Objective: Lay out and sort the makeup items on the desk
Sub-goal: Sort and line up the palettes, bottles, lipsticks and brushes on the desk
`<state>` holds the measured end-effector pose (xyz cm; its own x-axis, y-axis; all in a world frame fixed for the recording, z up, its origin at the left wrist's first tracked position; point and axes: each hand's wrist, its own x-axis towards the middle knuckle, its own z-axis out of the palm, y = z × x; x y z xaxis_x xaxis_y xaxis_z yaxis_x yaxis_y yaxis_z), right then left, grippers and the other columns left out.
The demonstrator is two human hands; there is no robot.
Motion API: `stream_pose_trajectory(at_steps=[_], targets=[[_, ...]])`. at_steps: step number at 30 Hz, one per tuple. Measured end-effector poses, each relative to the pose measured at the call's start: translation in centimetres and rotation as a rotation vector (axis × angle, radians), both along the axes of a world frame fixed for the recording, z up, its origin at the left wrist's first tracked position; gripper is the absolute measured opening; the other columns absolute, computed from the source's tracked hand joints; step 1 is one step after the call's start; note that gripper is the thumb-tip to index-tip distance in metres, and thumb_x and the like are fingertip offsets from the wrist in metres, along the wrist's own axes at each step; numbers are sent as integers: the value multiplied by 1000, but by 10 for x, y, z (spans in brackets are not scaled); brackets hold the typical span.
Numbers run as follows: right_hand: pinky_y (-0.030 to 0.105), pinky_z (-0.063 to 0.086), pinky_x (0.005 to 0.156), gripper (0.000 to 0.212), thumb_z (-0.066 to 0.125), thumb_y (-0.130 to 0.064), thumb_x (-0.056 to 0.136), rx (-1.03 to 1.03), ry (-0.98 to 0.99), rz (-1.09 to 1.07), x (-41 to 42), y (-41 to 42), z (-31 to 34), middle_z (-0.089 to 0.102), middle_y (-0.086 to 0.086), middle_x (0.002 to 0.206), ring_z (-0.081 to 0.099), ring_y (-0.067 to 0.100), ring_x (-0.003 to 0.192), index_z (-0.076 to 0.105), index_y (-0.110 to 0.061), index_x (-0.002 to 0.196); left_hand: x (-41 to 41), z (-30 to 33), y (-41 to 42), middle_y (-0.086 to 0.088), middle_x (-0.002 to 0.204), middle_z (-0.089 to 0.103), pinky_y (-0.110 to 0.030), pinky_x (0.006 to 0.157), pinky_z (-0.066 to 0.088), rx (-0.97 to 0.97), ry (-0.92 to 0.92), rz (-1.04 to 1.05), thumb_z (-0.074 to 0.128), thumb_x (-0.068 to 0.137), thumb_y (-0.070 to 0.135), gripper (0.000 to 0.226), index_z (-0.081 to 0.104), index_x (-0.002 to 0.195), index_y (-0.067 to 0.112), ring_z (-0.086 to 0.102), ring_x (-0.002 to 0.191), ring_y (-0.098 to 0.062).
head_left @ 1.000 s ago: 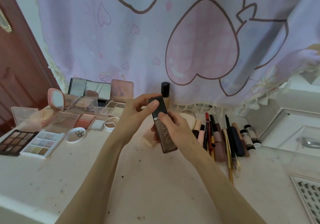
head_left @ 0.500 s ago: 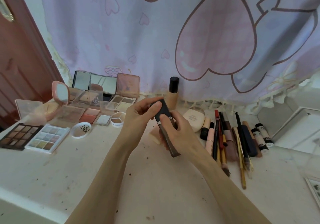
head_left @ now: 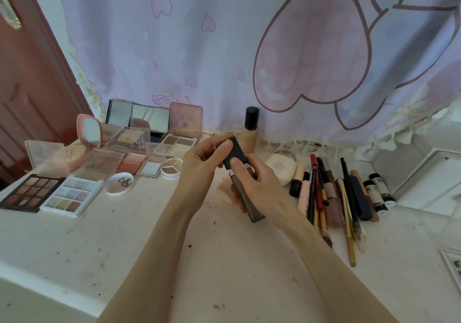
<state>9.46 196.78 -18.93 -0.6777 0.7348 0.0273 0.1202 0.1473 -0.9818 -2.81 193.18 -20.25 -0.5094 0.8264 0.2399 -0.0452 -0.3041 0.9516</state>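
You hold the rigid, light-looking tube [head_left: 243, 188] with both hands: left hand [head_left: 202, 163] pinching its black cap, right hand [head_left: 257, 185] wrapping the smooth, probably slippery body.

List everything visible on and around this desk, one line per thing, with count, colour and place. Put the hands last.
rectangular tube: 1, brown with black cap, held above desk centre
foundation bottle: 1, beige with black cap, upright at the back by the curtain
eyeshadow palettes: 2, one dark brown, one white, front left, side by side
round lid: 1, white, right of the palettes
open compacts and palettes: several, pink and clear, back left; exact count unclear
oval case: 1, cream, right of the hands
pencils, brushes and tubes: many, mixed colours, in a row on the right
sponge: 1, beige, under the hands
curtain: 1, lilac with pink hearts, behind
desk: 1, white, stained
left hand: grips the cap
right hand: grips the tube body
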Motion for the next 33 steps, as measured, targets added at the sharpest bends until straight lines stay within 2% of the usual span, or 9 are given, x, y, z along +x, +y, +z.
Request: stream_pose_trajectory(at_steps=[6,11,15,18,22,26,28,30,33], targets=[[23,45,43,24,51,-41,91,74,11,-17,-1,1,3,56,1,60,52,12,43,51,-20,101,1,0,0,3,93,70,-33,87,48,23,-26,10,66,74,36,20,73,92,31,58,94,-17],[25,46,49,24,58,-36,88,109,-96,-19,6,3,0,58,2,67,54,11,48,53,-15,99,-11,5,2,1,88,66,-23,82,47,200,-230,88,59,84,23,36,61,109,-2,58,89,-11],[29,46,55,9,52,-24,91,61,-55,-93,11,9,-1,56,5,73,54,18,59,51,-19,84,-20,6,-1,-4,93,60,-32,88,41,189,-228,199,59,85,23,26,64,108,14,49,92,-19],[28,46,63,4,48,-20,93,-45,-5,-126,13,13,6,54,4,81,52,18,71,50,-22,90,-16,3,1,3,93,62,-22,79,45,11,-18,354,60,89,14,25,59,113,21,53,81,-11],[21,48,68,9,50,-20,94,-87,85,-134,11,16,9,55,-1,91,55,11,80,49,-28,97,-27,2,2,4,98,59,-8,74,40,-226,420,489,60,85,11,32,58,116,16,55,87,-10],[25,47,81,21,56,-16,91,35,64,-203,-11,27,15,58,-6,96,55,9,88,53,-26,109,-45,-1,15,-2,101,62,-41,93,40,-406,744,502,65,78,13,31,60,108,15,54,102,-26],[24,45,83,30,58,-15,89,85,38,-200,-27,33,19,59,-9,98,55,4,88,53,-24,118,-54,0,23,-5,108,62,-38,99,29,-474,813,472,64,78,12,32,59,109,15,55,105,-29],[27,46,87,25,60,-15,88,108,29,-201,-42,39,21,62,-7,97,57,8,89,56,-24,111,-61,1,30,-5,115,60,-31,92,20,-557,887,449,62,81,14,34,57,114,15,53,109,-28],[30,46,89,22,63,-13,84,110,25,-262,-65,48,19,65,0,97,60,16,92,59,-21,104,-73,2,40,-7,120,58,-35,91,24,-640,1017,423,58,85,15,36,57,120,19,48,114,-28]])
